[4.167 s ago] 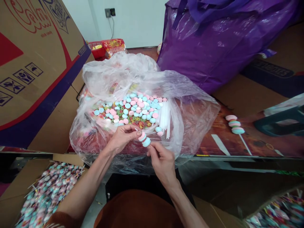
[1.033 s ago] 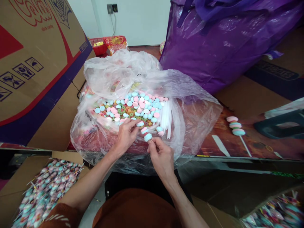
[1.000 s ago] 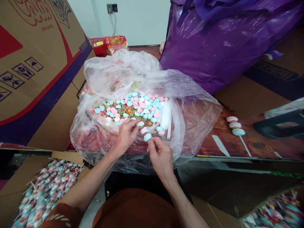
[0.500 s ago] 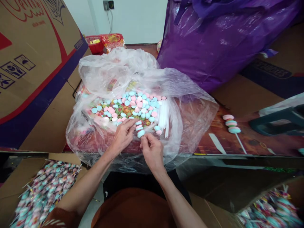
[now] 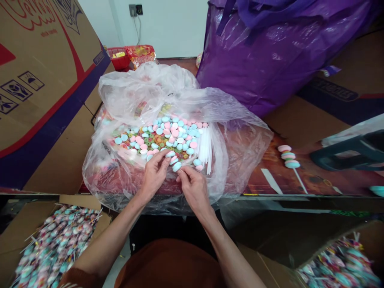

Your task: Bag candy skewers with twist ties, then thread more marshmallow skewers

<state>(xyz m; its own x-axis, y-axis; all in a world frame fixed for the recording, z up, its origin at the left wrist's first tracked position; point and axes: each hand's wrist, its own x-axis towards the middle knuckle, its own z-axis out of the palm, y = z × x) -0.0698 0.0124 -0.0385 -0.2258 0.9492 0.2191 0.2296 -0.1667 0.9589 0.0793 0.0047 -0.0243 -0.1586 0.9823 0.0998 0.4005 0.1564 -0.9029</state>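
Observation:
A clear plastic bag lies open in front of me, full of pink, blue and white candy discs and small coloured rings. White sticks lie along the pile's right side. My right hand pinches the lower end of a candy skewer that carries a few discs. My left hand has its fingertips closed on the skewer's top disc at the near edge of the pile.
A finished candy skewer lies on the table to the right. A purple bag stands behind, a large cardboard box at left. Boxes of wrapped lollipops sit at lower left and lower right.
Both hands with the skewer have shifted slightly left and closer to the candy pile. My left fingers have closed on the skewer's top disc.

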